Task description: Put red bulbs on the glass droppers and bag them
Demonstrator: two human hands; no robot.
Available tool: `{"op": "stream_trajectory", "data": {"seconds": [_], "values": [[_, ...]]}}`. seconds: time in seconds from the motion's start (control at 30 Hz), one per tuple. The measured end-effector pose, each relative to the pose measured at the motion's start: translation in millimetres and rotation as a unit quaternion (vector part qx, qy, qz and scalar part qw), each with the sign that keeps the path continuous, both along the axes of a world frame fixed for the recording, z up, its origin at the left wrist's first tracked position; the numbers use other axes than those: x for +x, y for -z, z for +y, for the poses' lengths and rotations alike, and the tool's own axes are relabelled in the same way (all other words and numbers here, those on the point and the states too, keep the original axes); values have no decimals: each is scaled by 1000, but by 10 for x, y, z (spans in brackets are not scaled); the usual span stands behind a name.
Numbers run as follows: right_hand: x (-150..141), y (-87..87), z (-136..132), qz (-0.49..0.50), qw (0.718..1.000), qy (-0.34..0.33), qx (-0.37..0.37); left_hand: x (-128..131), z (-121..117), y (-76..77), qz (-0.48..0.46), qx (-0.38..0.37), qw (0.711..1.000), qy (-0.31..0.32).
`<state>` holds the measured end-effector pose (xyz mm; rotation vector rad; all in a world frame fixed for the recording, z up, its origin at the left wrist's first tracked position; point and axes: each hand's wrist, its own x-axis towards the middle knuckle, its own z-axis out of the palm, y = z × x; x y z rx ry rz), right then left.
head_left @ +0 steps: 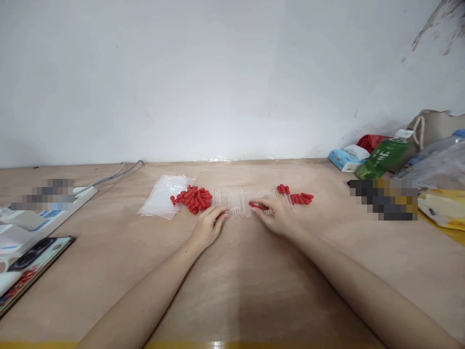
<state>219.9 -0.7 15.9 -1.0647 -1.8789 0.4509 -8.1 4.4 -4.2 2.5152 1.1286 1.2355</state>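
You have 2 bare hands over the wooden tabletop (203, 300), both near the row of clear tubes (238, 199). Your left hand (209, 225) is closed in a pinch on 1 slim clear tube (232, 210), which points toward your right hand (274, 215); that hand grips 1 red rubber piece (253, 205) between thumb and fingers, the 2 items held apart. The tubes lie side by side, too faint and overlapped for you to count. Just beyond the row's left edge sits 1 heap of red pieces (194, 198), piled too thickly to count, with 1 piece at its left tip. It meets 1 spread of clear plastic bags (163, 196), whose number you can't tell. By the row's right edge you have 2 small red groups: 3 pieces in the farther group (283, 189) and about 5 in the nearer group (302, 198). At the left of the table are 1 white power strip (82, 199) and 1 phone (39, 259); far right, 1 green bottle (385, 156) and 1 blue tissue pack (343, 160). You have room for moving across the wood between the nearer group and the bottle, and from the tubes down to the yellow front edge (181, 345).
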Motion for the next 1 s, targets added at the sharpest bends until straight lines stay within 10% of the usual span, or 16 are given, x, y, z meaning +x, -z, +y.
{"op": "stream_trajectory", "data": {"seconds": [1.0], "values": [[-170,202,-87,27,995,-89,32,32,-63,-32,57,95,990,87]]}}
